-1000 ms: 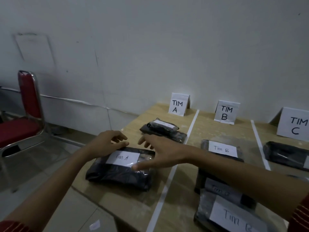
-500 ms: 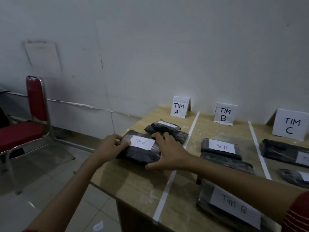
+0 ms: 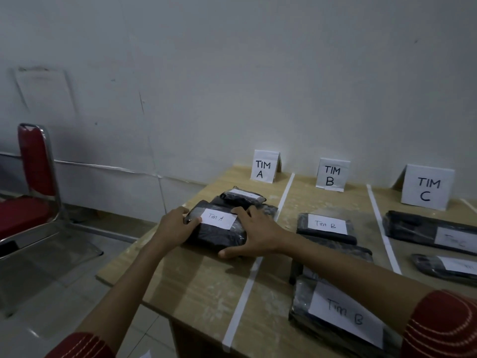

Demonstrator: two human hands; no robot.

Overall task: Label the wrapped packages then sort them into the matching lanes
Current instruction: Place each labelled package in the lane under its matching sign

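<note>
On the left lane of the wooden table (image 3: pixel 206 288), a black wrapped package (image 3: pixel 216 233) with a white label (image 3: pixel 218 219) reading "Tim A" is held from both sides. The left hand (image 3: pixel 175 227) is curled against the package's left end, thumb laid along the top edge beside the label and fingers bent over the far corner. The right hand (image 3: pixel 254 232) is spread wide over the right end, fingers resting on the top near the label and thumb stretched along the near edge, down at table level. The package rests on the table surface, and its far side touches a second, smaller black package (image 3: pixel 242 197) that lies just behind it in the same lane, also labelled, though its writing cannot be read.

At the back of this lane a folded paper sign (image 3: pixel 264 166) marked "TIM A" is stood against the wall. A strip of white tape (image 3: pixel 247 288) separates this lane from the middle one, where a "TIM B" sign (image 3: pixel 332 174) is placed and packages labelled "Tim B" are laid, one further back (image 3: pixel 326 226) and one near the front edge (image 3: pixel 343 316). Beyond another tape line (image 3: pixel 382 226), a "TIM C" sign (image 3: pixel 426 188) is seen with two more dark packages (image 3: pixel 423 231) before it.

A red chair (image 3: pixel 33 177) with a metal frame is seen to the left of the table.
</note>
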